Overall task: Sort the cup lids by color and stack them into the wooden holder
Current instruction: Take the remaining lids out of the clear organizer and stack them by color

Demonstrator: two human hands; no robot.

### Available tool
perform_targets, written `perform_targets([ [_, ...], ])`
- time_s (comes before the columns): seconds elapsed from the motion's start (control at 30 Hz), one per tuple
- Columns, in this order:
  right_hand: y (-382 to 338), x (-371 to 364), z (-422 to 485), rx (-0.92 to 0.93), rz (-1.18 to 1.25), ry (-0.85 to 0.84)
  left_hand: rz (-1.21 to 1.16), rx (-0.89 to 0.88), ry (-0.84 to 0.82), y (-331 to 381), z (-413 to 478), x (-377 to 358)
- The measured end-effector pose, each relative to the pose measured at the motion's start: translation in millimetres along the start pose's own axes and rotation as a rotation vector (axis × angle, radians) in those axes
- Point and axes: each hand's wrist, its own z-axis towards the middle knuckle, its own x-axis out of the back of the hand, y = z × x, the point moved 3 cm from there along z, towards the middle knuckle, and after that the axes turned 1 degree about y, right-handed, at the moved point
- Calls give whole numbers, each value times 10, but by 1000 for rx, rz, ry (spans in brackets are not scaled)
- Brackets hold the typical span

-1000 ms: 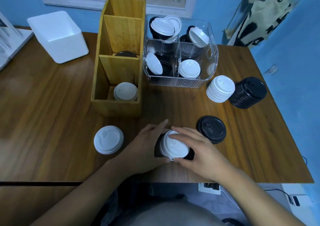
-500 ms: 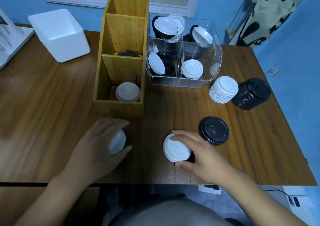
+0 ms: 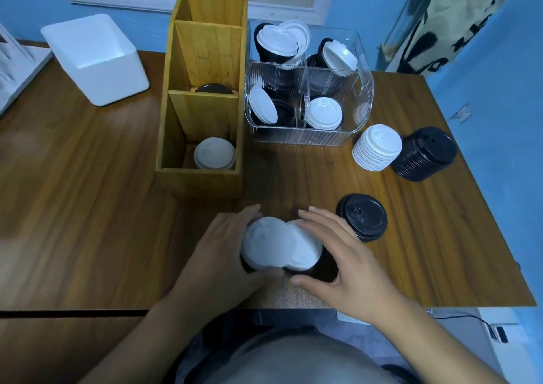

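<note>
My left hand (image 3: pixel 219 253) holds a white lid (image 3: pixel 266 244) near the table's front edge. Beside it my right hand (image 3: pixel 345 256) curls around a second white lid (image 3: pixel 305 250) that lies on a dark lid, mostly hidden. The two white lids overlap. The wooden holder (image 3: pixel 199 178) stands behind them, with a white lid (image 3: pixel 214 156) in its front compartment and a black lid (image 3: pixel 214 89) in the middle one. A single black lid (image 3: pixel 363 220) lies right of my right hand.
A clear plastic bin (image 3: pixel 311 137) with mixed black and white lids sits right of the holder. A white lid stack (image 3: pixel 377 147) and a black lid stack (image 3: pixel 424 154) lie at the right. A white box (image 3: pixel 97 60) is at back left.
My left hand picked up the white lid lying at the left and carried it right, up against the lid under my right hand.
</note>
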Motion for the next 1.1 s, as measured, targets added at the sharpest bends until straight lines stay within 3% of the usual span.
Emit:
perform_targets([
  [0.13, -18, 88, 17, -24, 57, 8, -22, -82, 28, 139, 98, -359],
  [0.23, 113, 167, -1, -205, 102, 82, 31, -140, 102, 214, 187, -488],
  [0.37, 259, 156, 34, -406, 190, 52, 73, -137, 114, 255, 215, -644],
  [0.73, 369, 69, 232, -311, -6, -62, 40, -78, 61, -71, 181, -806],
  [1.1, 335, -12, 93, -259, -26, -92, 17, -188, -19, -135, 254, -775],
])
